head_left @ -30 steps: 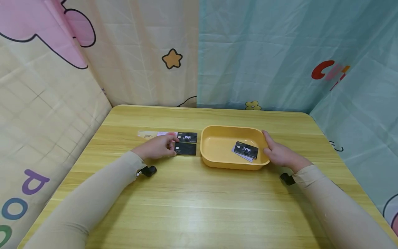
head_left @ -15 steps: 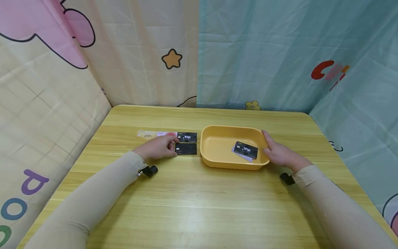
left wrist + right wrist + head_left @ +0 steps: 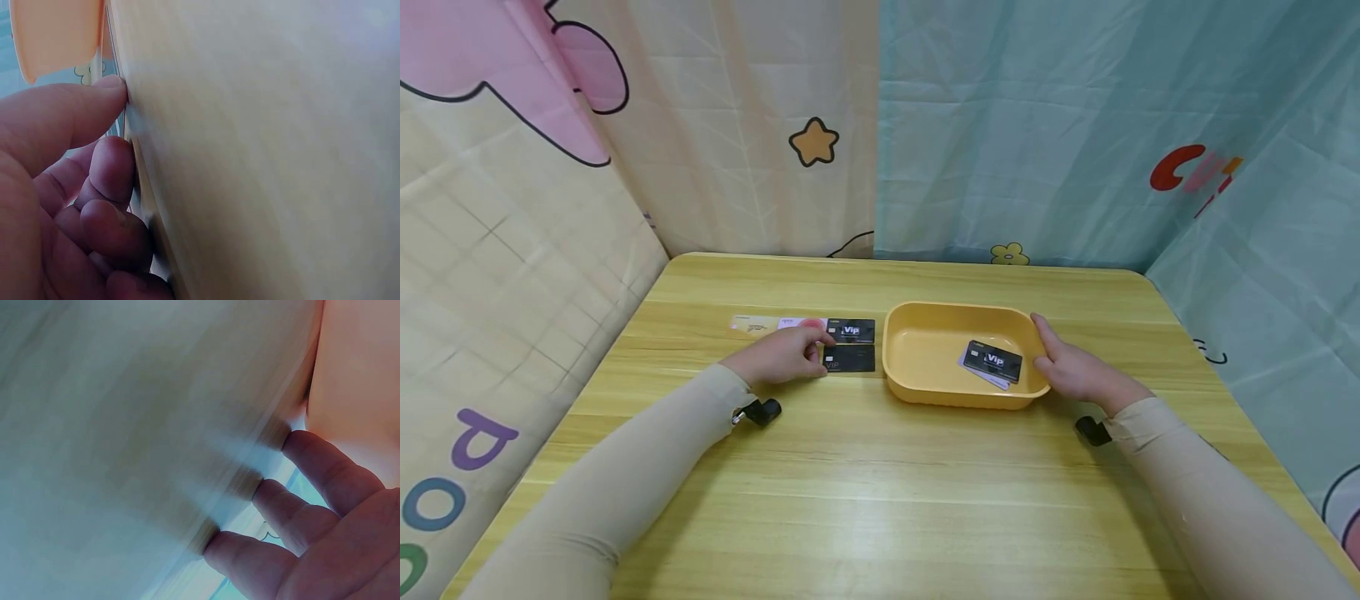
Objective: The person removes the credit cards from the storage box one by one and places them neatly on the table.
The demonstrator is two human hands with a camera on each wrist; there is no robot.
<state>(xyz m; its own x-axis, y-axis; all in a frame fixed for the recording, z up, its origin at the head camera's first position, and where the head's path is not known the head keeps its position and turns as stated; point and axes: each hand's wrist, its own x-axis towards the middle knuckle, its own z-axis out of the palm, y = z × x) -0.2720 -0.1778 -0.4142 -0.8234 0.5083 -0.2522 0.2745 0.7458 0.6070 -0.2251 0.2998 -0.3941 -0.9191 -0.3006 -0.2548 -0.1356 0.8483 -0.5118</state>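
Observation:
My left hand (image 3: 784, 357) rests on the table by a black VIP card (image 3: 852, 359), thumb and index finger pinching its left end. In the left wrist view the thumb (image 3: 103, 100) and curled fingers (image 3: 112, 169) sit right at the tabletop. Just behind that card lies a second black Vip card (image 3: 852, 331), with a pink card (image 3: 792, 322) and a pale yellow card (image 3: 751, 322) in line to its left. My right hand (image 3: 1078, 372) grips the right end of a yellow plastic basin (image 3: 917, 392). In the right wrist view its fingertips (image 3: 300, 442) reach the table beside the basin wall.
Inside the basin another black Vip card (image 3: 994, 362) lies askew over a pale lilac card (image 3: 987, 377). The wooden table (image 3: 865, 483) stretches toward me in front of both hands. Patterned curtains (image 3: 1015, 125) hang behind the table and along both sides.
The nearer black card has shifted very slightly to the right, with my left hand moving along with it. My right hand and the basin stay where they were.

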